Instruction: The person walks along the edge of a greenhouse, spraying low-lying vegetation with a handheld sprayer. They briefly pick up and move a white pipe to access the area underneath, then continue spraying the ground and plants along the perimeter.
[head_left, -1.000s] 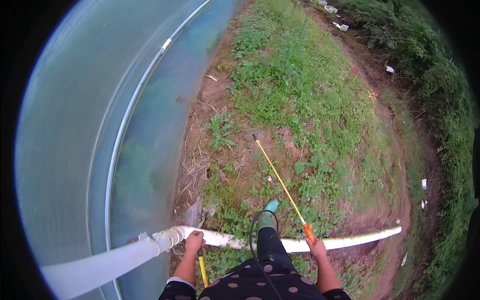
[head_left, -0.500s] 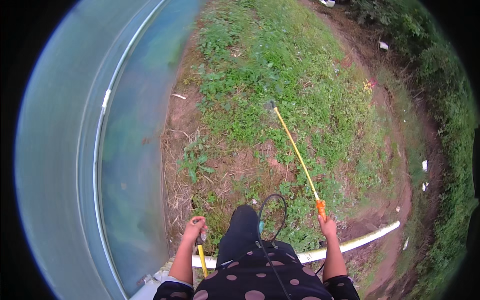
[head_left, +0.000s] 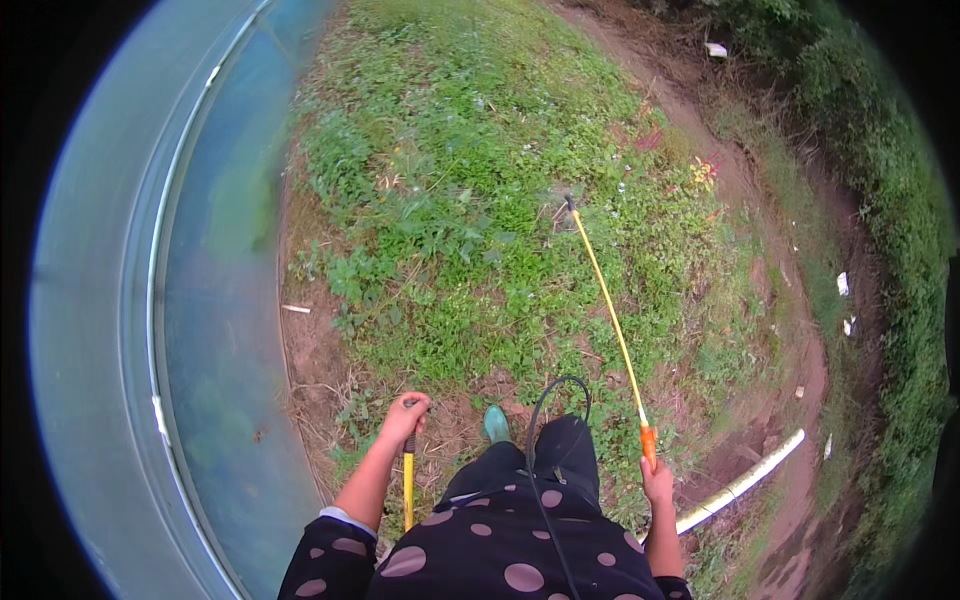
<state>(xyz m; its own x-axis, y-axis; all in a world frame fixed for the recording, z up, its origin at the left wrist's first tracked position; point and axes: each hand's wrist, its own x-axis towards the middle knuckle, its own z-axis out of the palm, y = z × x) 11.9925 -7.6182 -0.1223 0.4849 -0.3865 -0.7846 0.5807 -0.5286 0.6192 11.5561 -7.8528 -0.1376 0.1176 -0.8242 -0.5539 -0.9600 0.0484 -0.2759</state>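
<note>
My right hand (head_left: 656, 484) is closed round the orange handle (head_left: 648, 442) of a spray wand. Its thin yellow tube (head_left: 610, 308) slants forward and left, and the dark nozzle (head_left: 571, 203) hangs over low green weeds (head_left: 470, 230). Whether liquid leaves it I cannot tell. On the other side, my left hand (head_left: 402, 416) has its fingers curled over the black grip at the top of a yellow lever (head_left: 408, 492), which runs down beside my hip. A black hose (head_left: 533, 425) loops up in front of my body.
A bluish plastic-film wall (head_left: 215, 300) with a pale pipe (head_left: 152, 330) lines the left. A whitish pole (head_left: 745, 483) lies at the lower right. Further right run a dirt path (head_left: 800, 400) and bushes (head_left: 900, 300). My teal boot (head_left: 495, 424) stands on the ground ahead.
I have stepped forward: weeds and pole have shifted back toward me, and my other boot now shows. My left hand has risen forward with the lever. The wand's nozzle has swung slightly right.
</note>
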